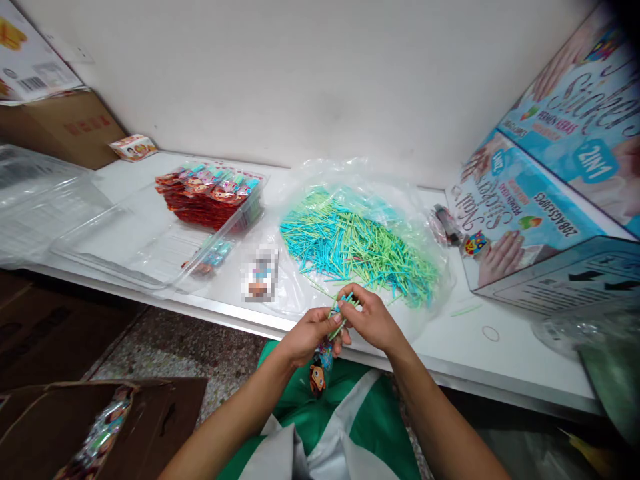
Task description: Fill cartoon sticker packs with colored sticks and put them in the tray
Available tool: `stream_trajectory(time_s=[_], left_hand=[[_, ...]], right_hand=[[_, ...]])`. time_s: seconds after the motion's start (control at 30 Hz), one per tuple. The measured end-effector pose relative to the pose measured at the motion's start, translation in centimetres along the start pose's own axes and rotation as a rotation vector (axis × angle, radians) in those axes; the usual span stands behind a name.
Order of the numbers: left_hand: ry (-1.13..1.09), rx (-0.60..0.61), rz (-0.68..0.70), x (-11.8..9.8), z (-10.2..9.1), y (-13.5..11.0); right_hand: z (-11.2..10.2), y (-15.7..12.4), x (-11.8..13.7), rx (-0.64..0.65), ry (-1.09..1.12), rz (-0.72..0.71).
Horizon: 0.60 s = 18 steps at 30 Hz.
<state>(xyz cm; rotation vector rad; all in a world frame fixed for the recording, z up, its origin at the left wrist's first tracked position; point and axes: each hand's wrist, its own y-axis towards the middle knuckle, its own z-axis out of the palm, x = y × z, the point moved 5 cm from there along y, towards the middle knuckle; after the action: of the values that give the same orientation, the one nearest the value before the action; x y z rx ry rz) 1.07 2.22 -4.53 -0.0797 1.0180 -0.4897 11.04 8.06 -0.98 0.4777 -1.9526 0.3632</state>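
Note:
My left hand (311,335) is closed around a small plastic packet (319,375) with a cartoon face, which hangs below the fingers over my lap. Several thin green and blue sticks (336,329) poke out between both hands at the table's front edge. My right hand (371,319) pinches the upper part of these sticks, its fingers almost touching the left thumb. Just beyond the hands, a big pile of green and blue sticks (350,243) lies on a spread clear plastic bag (443,267). Fingers partly hide where the sticks meet the packet.
A clear tray (100,243) holds stacked red packets (200,203) on the left. Loose packets (215,255) lie near it. Blue printed boxes (540,200) stand at right, with a rubber band (491,333) before them. An open carton (170,413) sits at lower left.

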Motion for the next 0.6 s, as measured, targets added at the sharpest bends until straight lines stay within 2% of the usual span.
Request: stream_trajectory(time_s=[0.17, 0.3, 0.37, 0.47, 0.6], left_hand=[[0.045, -0.053, 0.068, -0.8, -0.3, -0.2], [0.122, -0.025, 0.066, -1.3, -0.2, -0.4], [0.141, -0.029, 0.081, -1.6, -0.3, -0.5], [0.149, -0.085, 0.134, -2.1, -0.8, -0.5], [0.197, -0.110, 0.190, -2.6, -1.4, -0.5]], right_hand=[[-0.1, -0.7, 1.6, -0.049, -0.113, -0.162], [0.8, -1.1, 2.9, 0.075, -0.150, -0.336], [0.6, -1.0, 2.5, 0.055, -0.105, -0.285], [-0.3, -0.9, 1.5, -0.102, -0.053, -0.149], [-0.6, -1.1, 1.6, -0.128, -0.065, -0.182]])
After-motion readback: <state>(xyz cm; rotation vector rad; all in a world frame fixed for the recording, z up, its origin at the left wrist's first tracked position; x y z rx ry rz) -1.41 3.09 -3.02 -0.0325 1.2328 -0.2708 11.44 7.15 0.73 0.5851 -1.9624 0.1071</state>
